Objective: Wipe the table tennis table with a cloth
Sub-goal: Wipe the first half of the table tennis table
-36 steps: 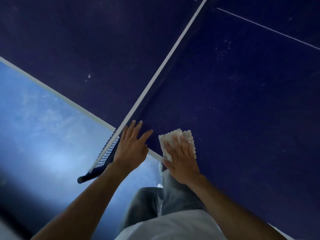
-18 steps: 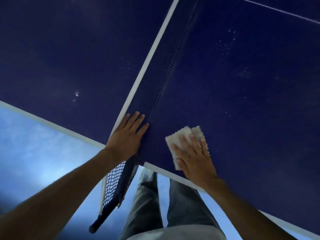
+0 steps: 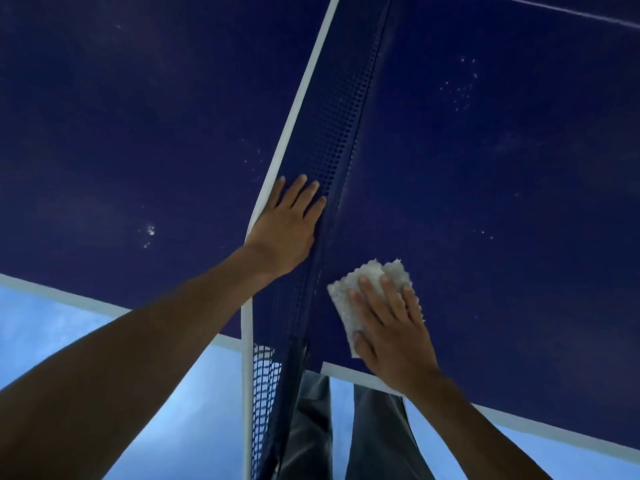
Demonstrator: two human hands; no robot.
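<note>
The dark blue table tennis table (image 3: 502,188) fills most of the view, with white edge lines. A folded white cloth (image 3: 360,282) lies on its right half close to the near edge and the net. My right hand (image 3: 391,327) presses flat on the cloth with straight fingers. My left hand (image 3: 287,226) lies flat against the net (image 3: 332,140), pushing it over to the left, fingers straight and together. Pale specks dot the table surface on both halves.
The net's white top band (image 3: 298,98) runs from the near edge up and away. Its end hangs past the table's edge by my legs in grey trousers (image 3: 311,427). A light blue floor (image 3: 69,334) lies below the near edge.
My left hand has slid farther along the net, away from the table's edge. My right hand with the cloth has moved a little inward, staying beside the net's foot.
</note>
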